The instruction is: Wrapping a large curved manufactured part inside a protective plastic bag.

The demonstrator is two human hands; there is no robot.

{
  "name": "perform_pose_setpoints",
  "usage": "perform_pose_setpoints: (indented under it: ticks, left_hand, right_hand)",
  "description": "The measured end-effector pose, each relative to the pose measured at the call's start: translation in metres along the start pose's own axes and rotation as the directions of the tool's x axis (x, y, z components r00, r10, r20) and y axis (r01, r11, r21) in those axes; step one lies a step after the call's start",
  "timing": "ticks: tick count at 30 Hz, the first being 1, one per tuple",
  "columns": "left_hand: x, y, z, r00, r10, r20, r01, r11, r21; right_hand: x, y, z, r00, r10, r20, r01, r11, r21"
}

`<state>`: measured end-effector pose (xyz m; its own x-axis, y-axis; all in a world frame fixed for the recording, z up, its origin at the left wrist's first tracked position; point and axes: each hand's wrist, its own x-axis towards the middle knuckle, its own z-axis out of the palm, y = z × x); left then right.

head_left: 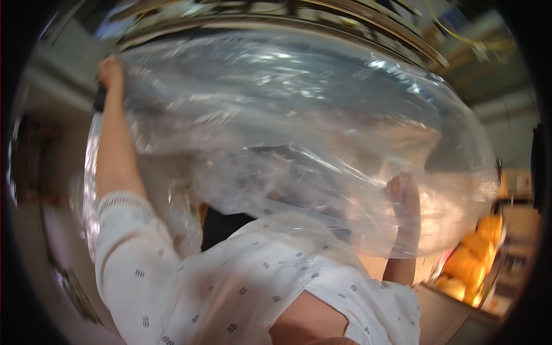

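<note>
A large sheet of clear plastic film (276, 98), wrinkled and shiny, spreads across most of the view in front of my body. At the upper left my left hand (111, 73) is closed in a fist at the film's edge, its arm stretched far out. My right hand (402, 187) shows through the film at the right, fingers curled in, the forearm behind the plastic. The fingers there look closed, and the film around them is drawn into folds. Motion blurs parts of the film, and I cannot tell whether it is one layer or a bag.
Behind the film's far edge run long wooden slats or rails (368, 17). A yellow cord (460, 35) hangs at the upper right. Several orange-yellow bundles (468, 261) lie stacked at the lower right. More crumpled clear plastic (183, 221) hangs below my left arm.
</note>
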<state>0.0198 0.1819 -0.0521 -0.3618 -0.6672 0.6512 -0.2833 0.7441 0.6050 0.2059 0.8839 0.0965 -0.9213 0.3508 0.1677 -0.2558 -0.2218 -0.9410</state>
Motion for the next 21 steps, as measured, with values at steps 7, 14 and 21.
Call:
perform_pose_setpoints:
  ticks: [7,14,21]
  left_hand:
    - [-0.018,0.018,0.041,0.974,0.146,0.175,-0.152,0.988,0.024]
    - [0.001,-0.011,-0.005,0.993,0.093,0.077,-0.106,0.977,0.183]
    - [0.01,-0.038,-0.033,0.944,0.275,0.183,-0.315,0.916,0.249]
  right_hand:
    - [0.101,-0.136,-0.285,0.676,-0.737,-0.029,-0.133,-0.084,-0.988]
    - [0.109,-0.005,-0.148,0.503,-0.414,0.758,0.73,-0.266,-0.63]
    - [0.157,0.073,-0.174,0.812,-0.24,0.533,0.548,-0.004,-0.837]
